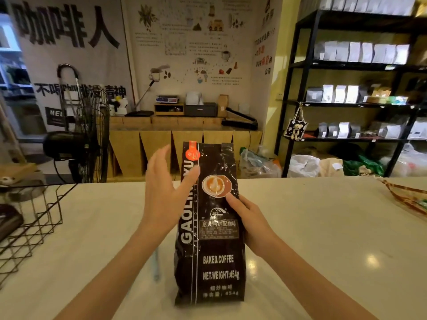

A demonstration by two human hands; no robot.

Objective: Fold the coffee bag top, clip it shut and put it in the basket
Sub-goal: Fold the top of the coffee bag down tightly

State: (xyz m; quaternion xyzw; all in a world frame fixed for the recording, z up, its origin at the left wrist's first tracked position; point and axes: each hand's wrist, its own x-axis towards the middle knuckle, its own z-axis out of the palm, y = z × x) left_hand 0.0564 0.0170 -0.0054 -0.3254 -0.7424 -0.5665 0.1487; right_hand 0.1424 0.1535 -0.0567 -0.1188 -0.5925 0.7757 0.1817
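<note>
A tall dark coffee bag (212,262) with white lettering and a cup picture stands upright on the white counter, its top unfolded. My right hand (251,225) grips the bag's right side at mid-height, thumb on the front. My left hand (166,190) hovers just left of the bag's upper part, fingers spread, holding nothing; its thumb overlaps the bag's left edge. A pale blue clip (156,264) lies on the counter left of the bag, partly behind my left forearm. A black wire basket (44,218) stands at the counter's left edge.
A dark object (9,221) lies in the wire basket. A woven tray (406,197) sits at the counter's far right edge. Beyond the counter are a floor fan (76,144), a wooden cabinet and black shelves holding bags.
</note>
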